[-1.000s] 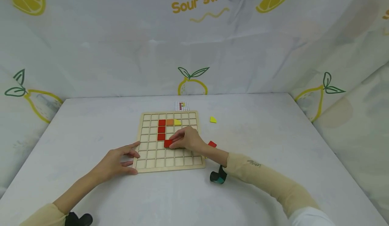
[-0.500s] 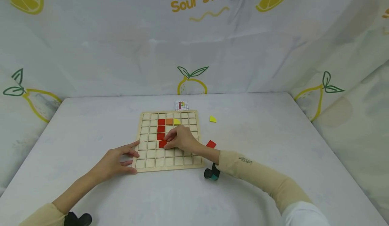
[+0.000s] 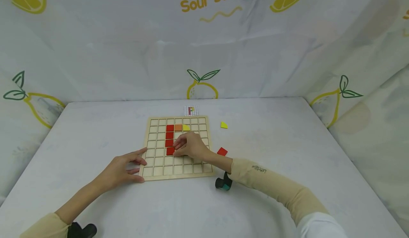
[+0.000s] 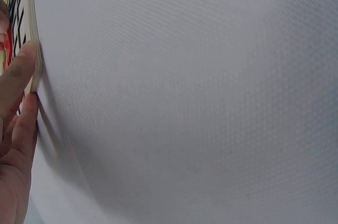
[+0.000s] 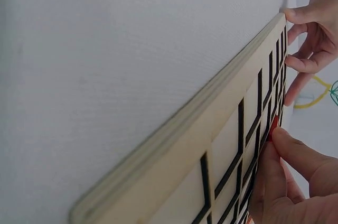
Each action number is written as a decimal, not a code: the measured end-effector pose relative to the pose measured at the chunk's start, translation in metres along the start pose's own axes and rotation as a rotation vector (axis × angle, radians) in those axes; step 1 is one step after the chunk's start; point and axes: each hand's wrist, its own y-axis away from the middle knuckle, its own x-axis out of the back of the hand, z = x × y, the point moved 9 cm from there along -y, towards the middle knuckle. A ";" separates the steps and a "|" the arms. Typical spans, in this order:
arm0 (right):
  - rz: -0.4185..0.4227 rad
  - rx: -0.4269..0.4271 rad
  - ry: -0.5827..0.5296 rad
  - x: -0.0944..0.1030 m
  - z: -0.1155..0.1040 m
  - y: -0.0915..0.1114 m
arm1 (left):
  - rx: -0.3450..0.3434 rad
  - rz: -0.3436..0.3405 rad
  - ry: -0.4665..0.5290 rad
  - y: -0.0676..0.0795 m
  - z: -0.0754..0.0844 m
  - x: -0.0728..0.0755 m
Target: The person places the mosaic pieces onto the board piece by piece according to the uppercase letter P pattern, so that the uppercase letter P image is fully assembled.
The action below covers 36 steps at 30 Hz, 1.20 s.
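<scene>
My right hand (image 3: 193,146) pinches a red square tile (image 3: 170,151) between thumb and fingers. That tile sits at the lower end of a column of red tiles (image 3: 169,135) on the wooden grid board (image 3: 158,172); whether it lies flat in its cell cannot be told. Right of the top red tile are an orange tile (image 3: 178,127) and a yellow rounded tile (image 3: 186,127). With spread fingertips, my left hand (image 3: 119,172) touches the board's left edge. In the right wrist view, the thumb and fingers hide most of the red tile (image 5: 273,127).
A small card (image 3: 191,110) with a coloured grid pattern lies behind the board. To the board's right are a loose yellow rounded tile (image 3: 224,125) and a loose red tile (image 3: 222,151). A lemon-print curtain (image 3: 143,53) hangs behind the white table (image 3: 271,142).
My right hand has moved slightly left with the red tile, bringing it under the red column. In the last half second it barely moves. The left hand stays at the board's edge.
</scene>
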 end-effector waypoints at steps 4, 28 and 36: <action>0.001 0.011 -0.004 -0.001 0.000 -0.001 | 0.001 -0.001 0.003 0.000 0.000 0.000; 0.000 -0.104 -0.059 0.012 0.008 0.007 | 0.006 -0.002 0.068 0.001 0.006 -0.001; 0.000 -0.169 -0.262 0.041 0.025 0.021 | 0.000 0.006 0.038 0.002 0.005 0.001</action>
